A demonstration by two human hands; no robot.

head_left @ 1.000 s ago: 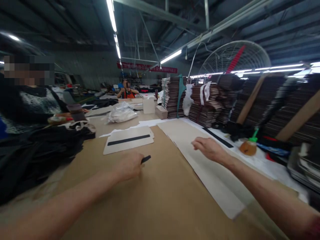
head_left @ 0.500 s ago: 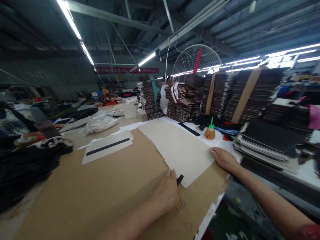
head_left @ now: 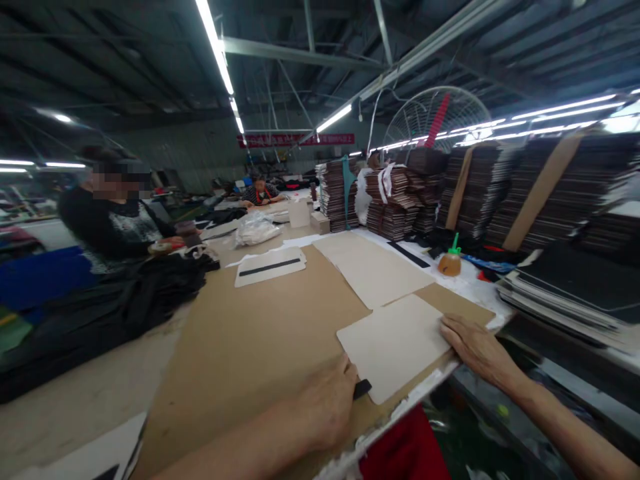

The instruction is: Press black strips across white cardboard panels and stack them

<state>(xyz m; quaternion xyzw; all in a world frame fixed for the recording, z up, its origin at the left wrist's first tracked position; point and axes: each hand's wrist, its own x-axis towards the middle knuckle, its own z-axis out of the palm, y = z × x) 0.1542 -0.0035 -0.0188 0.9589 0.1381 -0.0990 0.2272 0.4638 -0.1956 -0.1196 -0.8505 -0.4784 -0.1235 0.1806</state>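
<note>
A pale cardboard sheet (head_left: 400, 340) lies on the brown board (head_left: 260, 333) near the table's front edge. My left hand (head_left: 330, 397) is closed at the sheet's near left edge. A short black strip (head_left: 362, 389) sticks out from its fingers. At the opposite edge, my right hand (head_left: 467, 340) grips the sheet, its thumb partly hidden. Just beyond lies another pale sheet (head_left: 373, 267). To the left, a smaller pale piece (head_left: 270, 267) bears a black strip across it.
Tall stacks of dark boards (head_left: 395, 200) line the back right. A brown bottle with a green nozzle (head_left: 451, 262) stands before them. Black fabric (head_left: 125, 300) lies at left, near a co-worker (head_left: 120, 213). A clear plastic bag (head_left: 256, 230) sits farther back.
The sheet between my hands has come toward the table's front edge, apart from the pale sheet beyond it. Both hands moved with it. The view has turned left, bringing the co-worker into sight.
</note>
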